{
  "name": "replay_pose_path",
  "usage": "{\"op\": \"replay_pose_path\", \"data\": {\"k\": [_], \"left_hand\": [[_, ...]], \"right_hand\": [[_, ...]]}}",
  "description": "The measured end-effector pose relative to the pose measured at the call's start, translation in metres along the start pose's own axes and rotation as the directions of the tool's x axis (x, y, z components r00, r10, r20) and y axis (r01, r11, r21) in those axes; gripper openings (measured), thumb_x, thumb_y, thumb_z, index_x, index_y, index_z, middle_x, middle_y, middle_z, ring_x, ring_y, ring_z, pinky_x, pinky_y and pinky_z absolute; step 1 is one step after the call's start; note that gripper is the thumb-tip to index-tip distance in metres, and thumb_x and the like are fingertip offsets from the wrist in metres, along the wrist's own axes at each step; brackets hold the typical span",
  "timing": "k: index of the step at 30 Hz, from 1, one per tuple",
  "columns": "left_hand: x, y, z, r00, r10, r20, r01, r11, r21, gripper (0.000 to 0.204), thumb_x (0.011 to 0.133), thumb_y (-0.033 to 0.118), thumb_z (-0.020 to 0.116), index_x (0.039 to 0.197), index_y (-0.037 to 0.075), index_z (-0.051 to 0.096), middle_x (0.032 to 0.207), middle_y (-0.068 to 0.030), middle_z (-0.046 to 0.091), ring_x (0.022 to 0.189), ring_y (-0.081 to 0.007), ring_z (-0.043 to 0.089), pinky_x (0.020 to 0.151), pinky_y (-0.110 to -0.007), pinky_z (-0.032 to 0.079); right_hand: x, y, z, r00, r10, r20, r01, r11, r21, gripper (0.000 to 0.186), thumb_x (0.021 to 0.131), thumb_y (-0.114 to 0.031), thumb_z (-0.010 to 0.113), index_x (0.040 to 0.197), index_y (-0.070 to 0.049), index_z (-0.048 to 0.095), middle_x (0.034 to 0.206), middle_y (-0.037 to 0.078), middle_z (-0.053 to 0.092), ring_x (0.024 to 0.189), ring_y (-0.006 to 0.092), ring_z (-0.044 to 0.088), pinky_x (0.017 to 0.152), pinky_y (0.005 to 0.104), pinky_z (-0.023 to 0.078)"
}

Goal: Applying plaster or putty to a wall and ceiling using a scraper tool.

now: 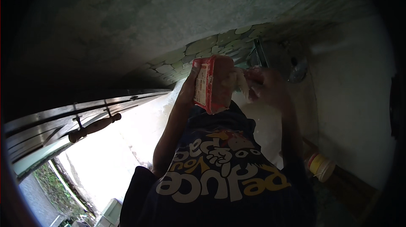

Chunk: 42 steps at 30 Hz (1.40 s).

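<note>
In front of my chest I hold up a red plastic tub (pixel 220 84), tilted so that its open side faces right. Pale paste coats its inside and rim, and a printed label is on its left side. My left hand (pixel 189 86) is closed round the tub's left side. At the tub's mouth, my right hand (pixel 267 86) grips a small tool (pixel 242 82) with a reddish handle and a pale, paste-covered end. Its exact kind is hard to tell in the dim light.
On the left is a dark door with a wooden handle (pixel 95 128), beside a bright opening to the outdoors. A stone-patterned strip (pixel 198 48) runs beyond the tub. At lower right sits a yellow and red round container (pixel 319 165). A pale wall (pixel 351 91) stands on the right.
</note>
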<state>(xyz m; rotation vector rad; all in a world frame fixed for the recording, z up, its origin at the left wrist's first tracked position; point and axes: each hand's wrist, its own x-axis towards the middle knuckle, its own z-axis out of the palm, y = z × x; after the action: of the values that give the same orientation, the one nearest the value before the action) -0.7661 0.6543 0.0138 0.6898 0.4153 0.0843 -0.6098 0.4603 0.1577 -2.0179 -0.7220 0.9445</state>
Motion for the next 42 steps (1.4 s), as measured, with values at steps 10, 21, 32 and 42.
{"op": "replay_pose_path", "data": {"k": [10, 21, 32, 42], "left_hand": [[0.0, 0.002, -0.018, 0.969, 0.011, -0.247, 0.032, 0.985, 0.17, 0.065, 0.098, 0.064, 0.045, 0.117, 0.005, 0.063, 0.092, -0.0079, 0.071, 0.073, -0.0136, 0.071, 0.064, -0.028, 0.06], [0.012, 0.002, -0.017, 0.983, -0.047, -0.177, 0.06, 0.996, 0.068, 0.07, 0.097, 0.066, 0.044, 0.127, 0.004, 0.058, 0.104, -0.0112, 0.07, 0.086, -0.0161, 0.071, 0.071, -0.03, 0.061], [0.024, 0.015, 0.0, 0.986, -0.012, -0.169, 0.038, 0.988, 0.148, 0.075, 0.095, 0.071, 0.044, 0.118, 0.001, 0.061, 0.094, -0.0118, 0.07, 0.075, -0.0162, 0.071, 0.064, -0.027, 0.059], [0.036, 0.011, 0.005, 0.966, -0.042, -0.256, 0.133, 0.927, 0.351, 0.078, 0.094, 0.073, 0.044, 0.111, 0.0, 0.064, 0.089, -0.0134, 0.068, 0.075, -0.018, 0.069, 0.067, -0.03, 0.057]], "right_hand": [[-0.012, 0.061, 0.075, 0.889, -0.398, 0.227, 0.325, 0.2, -0.924, 0.04, 0.09, -0.034, 0.067, 0.127, -0.019, 0.065, 0.133, 0.011, 0.051, 0.125, 0.0295, 0.051, 0.099, 0.0447, 0.049], [0.023, 0.008, 0.022, 0.701, -0.592, 0.398, 0.515, 0.034, -0.857, 0.037, 0.086, -0.037, 0.068, 0.118, -0.02, 0.069, 0.13, 0.003, 0.051, 0.133, 0.0239, 0.042, 0.107, 0.0436, 0.042], [0.033, -0.008, 0.017, 0.685, -0.454, 0.57, 0.617, -0.055, -0.785, 0.03, 0.088, -0.04, 0.066, 0.107, -0.018, 0.073, 0.125, 0.002, 0.055, 0.131, 0.0239, 0.044, 0.111, 0.0403, 0.038], [0.05, -0.007, 0.004, 0.786, -0.274, 0.555, 0.592, 0.073, -0.803, 0.026, 0.094, -0.033, 0.063, 0.11, -0.014, 0.07, 0.113, 0.008, 0.062, 0.115, 0.0246, 0.059, 0.1, 0.0457, 0.048]]}}
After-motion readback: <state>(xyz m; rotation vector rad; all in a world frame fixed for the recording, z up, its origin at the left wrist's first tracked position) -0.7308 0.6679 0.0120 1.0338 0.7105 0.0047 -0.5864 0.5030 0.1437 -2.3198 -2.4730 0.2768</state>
